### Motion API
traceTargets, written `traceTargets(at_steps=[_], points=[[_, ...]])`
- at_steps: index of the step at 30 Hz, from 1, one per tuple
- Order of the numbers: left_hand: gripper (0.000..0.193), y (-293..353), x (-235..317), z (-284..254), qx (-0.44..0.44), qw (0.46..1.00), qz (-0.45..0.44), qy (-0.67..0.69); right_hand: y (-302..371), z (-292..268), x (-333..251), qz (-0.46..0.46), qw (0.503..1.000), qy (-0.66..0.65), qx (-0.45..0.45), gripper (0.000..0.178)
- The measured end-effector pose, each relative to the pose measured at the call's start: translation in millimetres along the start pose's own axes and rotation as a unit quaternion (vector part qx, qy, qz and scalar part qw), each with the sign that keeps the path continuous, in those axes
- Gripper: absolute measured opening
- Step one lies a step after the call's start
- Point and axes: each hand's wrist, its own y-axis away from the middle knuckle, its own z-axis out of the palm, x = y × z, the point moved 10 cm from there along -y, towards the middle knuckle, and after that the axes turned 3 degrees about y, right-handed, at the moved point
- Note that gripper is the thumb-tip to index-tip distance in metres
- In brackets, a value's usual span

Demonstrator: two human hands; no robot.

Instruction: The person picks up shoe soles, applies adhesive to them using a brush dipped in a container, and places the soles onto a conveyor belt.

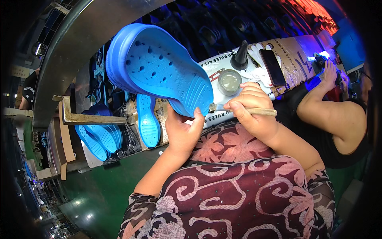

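Note:
My left hand (183,129) grips a large blue shoe sole (159,65) by its heel end, thumb on top and the wide toe end raised up and to the left. The sole has small holes at its wide part and ridges at its heel. In my right hand (252,107) is a brush (260,111) with a wooden handle, its fingers wrapped round it. The bristles touch or nearly touch the sole's heel edge. Just beyond my right hand a round jar (229,82) holds a cloudy liquid. Another blue sole (148,121) lies on the bench under the held one.
A black cone-shaped bottle (240,56), white gloves (256,65) and a dark phone (272,67) lie behind the jar. Several blue soles (99,137) are stacked at left beside a worn bar (95,118). A metal beam (59,51) rises at upper left. A co-worker (338,115) works at right.

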Motion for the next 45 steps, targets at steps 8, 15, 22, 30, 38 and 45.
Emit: traceTargets(at_steps=[8,15,22,30,38,45], points=[[0.045,-1.1,5.7,-5.4,0.013,0.997,0.065,-0.026,-1.9,-8.0,7.4,0.023,1.000,0.008,0.020,0.021],[0.045,-1.9,2.5,-4.2,0.016,0.998,0.047,-0.030,-6.5,1.0,1.7,-0.023,0.998,0.065,0.004,0.019],[0.048,-2.3,-1.2,-5.0,0.027,0.997,0.061,-0.031,-4.5,2.4,-4.3,-0.046,0.999,0.026,0.005,0.020],[0.046,0.2,13.1,-4.2,0.034,0.988,0.143,-0.048,-3.3,-2.9,-3.6,-0.025,0.999,0.021,0.006,0.021],[0.044,3.5,26.0,0.7,0.018,0.973,0.218,-0.072,-1.7,1.5,-6.1,-0.024,0.999,0.031,-0.008,0.022],[0.046,2.3,20.2,2.1,0.019,0.981,0.183,-0.057,-4.5,-8.3,-0.5,-0.007,0.999,-0.011,0.051,0.022]])
